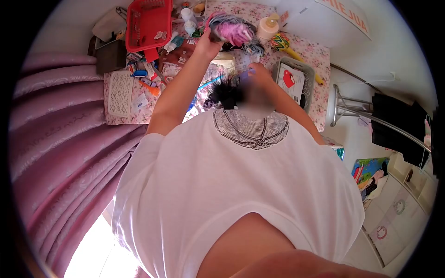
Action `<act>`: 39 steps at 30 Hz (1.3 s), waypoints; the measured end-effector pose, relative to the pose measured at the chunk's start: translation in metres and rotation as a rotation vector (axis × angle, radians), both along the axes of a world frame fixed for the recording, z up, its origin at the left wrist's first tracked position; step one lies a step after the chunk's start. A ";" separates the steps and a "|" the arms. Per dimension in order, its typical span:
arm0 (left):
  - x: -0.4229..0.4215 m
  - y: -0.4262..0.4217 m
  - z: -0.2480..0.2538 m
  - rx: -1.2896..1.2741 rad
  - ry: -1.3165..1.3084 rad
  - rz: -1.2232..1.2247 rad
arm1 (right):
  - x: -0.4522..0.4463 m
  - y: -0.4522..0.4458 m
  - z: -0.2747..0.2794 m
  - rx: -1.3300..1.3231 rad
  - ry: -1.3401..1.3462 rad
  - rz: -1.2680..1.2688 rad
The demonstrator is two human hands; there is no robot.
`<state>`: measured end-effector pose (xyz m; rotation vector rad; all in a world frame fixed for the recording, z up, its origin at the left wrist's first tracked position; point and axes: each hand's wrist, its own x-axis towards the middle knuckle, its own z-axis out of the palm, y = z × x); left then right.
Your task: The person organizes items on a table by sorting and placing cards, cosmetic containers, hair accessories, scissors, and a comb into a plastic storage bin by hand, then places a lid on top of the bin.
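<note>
My left hand [211, 45] reaches over the far part of the table, fingers closed on a bundle of pink, grey and white yarn [235, 31]. My right hand [261, 75] is nearer to my chest, fingers bent around something purple [243, 75] that I cannot make out. A black, feathery tuft [223, 94] lies just below it, and a blurred patch hides what is beside the tuft. Grey strands [254, 48] hang between the yarn bundle and my right hand.
A flowered tablecloth [320, 58] covers the table. On it are a red basket [132, 28], a cream pump bottle [268, 28], a grey basket [309, 74] with papers, a white perforated tray [119, 92] and scissors [160, 74]. Purple curtains [60, 125] hang at left.
</note>
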<state>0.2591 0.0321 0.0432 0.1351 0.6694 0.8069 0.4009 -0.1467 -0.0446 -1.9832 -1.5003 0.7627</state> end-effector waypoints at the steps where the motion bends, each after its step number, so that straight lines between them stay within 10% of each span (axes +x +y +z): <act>1: -0.001 0.000 -0.003 -0.005 0.067 0.003 | 0.000 0.000 -0.006 -0.038 -0.069 -0.001; 16: -0.060 -0.041 -0.074 0.409 0.738 -0.463 | -0.012 -0.007 -0.010 -0.047 0.168 -0.131; 23: -0.080 -0.058 -0.085 0.620 0.775 -0.550 | 0.015 -0.029 0.074 0.166 0.186 -0.554; 32: -0.075 -0.086 -0.081 0.849 0.784 -0.785 | 0.086 -0.104 0.007 0.245 0.186 -1.032; 39: -0.083 -0.105 -0.082 1.247 0.870 -1.066 | 0.061 -0.121 0.020 0.125 -0.096 -0.828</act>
